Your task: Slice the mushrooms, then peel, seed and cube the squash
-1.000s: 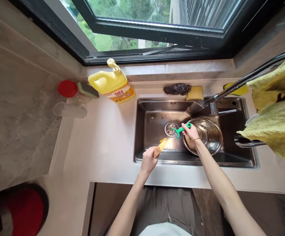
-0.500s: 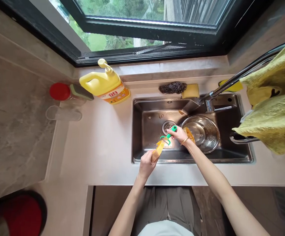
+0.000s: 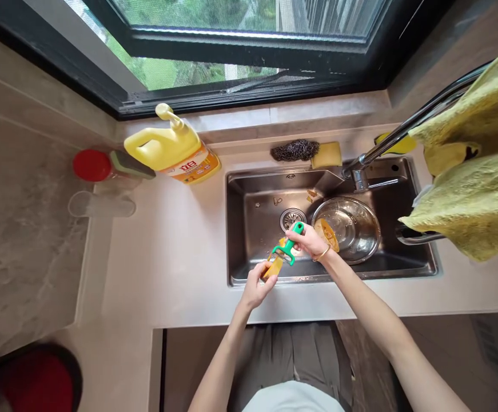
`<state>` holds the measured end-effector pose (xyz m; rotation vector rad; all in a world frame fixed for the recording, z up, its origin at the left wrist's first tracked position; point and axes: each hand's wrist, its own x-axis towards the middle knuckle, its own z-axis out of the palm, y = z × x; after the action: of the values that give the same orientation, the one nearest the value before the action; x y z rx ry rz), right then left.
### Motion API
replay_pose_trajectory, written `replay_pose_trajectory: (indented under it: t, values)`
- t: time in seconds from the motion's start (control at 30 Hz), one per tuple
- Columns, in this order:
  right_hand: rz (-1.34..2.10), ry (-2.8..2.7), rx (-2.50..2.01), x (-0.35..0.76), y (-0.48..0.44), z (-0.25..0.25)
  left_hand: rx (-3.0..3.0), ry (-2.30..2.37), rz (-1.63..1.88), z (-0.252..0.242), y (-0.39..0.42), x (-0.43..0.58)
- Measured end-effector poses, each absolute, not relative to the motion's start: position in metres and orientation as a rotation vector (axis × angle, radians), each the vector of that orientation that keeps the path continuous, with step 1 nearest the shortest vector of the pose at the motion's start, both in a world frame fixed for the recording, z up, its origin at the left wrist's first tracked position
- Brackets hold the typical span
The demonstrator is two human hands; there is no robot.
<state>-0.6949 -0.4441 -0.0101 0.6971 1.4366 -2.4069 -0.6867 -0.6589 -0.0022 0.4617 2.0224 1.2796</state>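
My left hand [image 3: 257, 286] is closed around a wedge of orange-fleshed pumpkin [image 3: 274, 268] over the front edge of the sink. My right hand [image 3: 307, 240] grips a green peeler [image 3: 290, 246] by its handle. The peeler's head lies against the pumpkin's upper end, or just over it; I cannot tell which. Another pumpkin piece [image 3: 326, 233] rests in a metal bowl [image 3: 366, 229] to the right, partly behind my right hand. Bits of peel [image 3: 311, 193] are scattered on the sink floor [image 3: 259, 220].
Behind the sink [image 3: 234, 229] lie a steel scourer [image 3: 295, 150] and a yellow sponge [image 3: 327, 154]. The faucet [image 3: 361, 180] stands at the back right, near hanging yellow cloths [image 3: 480, 171]. A yellow detergent bottle [image 3: 175, 150] and a red-lidded jar [image 3: 92, 166] stand left.
The peeler has moved down along the pumpkin toward my left hand. A new bit of peel shows near the back of the sink. The whole view has shifted slightly.
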Motion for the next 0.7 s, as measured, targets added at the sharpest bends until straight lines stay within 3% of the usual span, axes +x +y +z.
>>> replay_pose_trajectory:
  t: [0.27, 0.5, 0.7]
  values:
    - [-2.281, 1.623, 0.520, -0.691, -0.442, -0.006, 0.534, 2.010, 1.194, 0.004, -0.652, -0.681]
    - [-2.194, 1.896, 1.051, -0.703, -0.381, -0.062, 0.521, 1.958, 1.196, 0.001, -0.653, -0.680]
    - [-2.369, 1.624, 0.680, -0.688, -0.424, -0.037, 0.393, 1.808, 1.316, -0.004, -0.650, -0.684]
